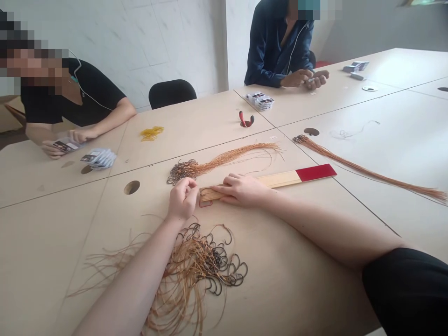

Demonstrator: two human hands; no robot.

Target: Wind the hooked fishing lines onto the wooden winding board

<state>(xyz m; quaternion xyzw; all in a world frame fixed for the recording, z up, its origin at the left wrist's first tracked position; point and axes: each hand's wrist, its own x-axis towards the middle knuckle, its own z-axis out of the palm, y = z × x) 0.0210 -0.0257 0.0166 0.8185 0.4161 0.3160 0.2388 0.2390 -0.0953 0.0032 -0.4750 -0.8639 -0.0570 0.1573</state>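
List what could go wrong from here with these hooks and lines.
Two risks, I'd judge. The left forearm lies over the loose orange lines of the tangled hook pile, so moving it could drag strands and snag hooks. The bare left hand works beside the bundle of dark hooks, where a hook point might prick skin or catch.

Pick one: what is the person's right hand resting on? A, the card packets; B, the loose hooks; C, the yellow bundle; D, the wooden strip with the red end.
D. The right hand lies across the wooden strip with the red end.
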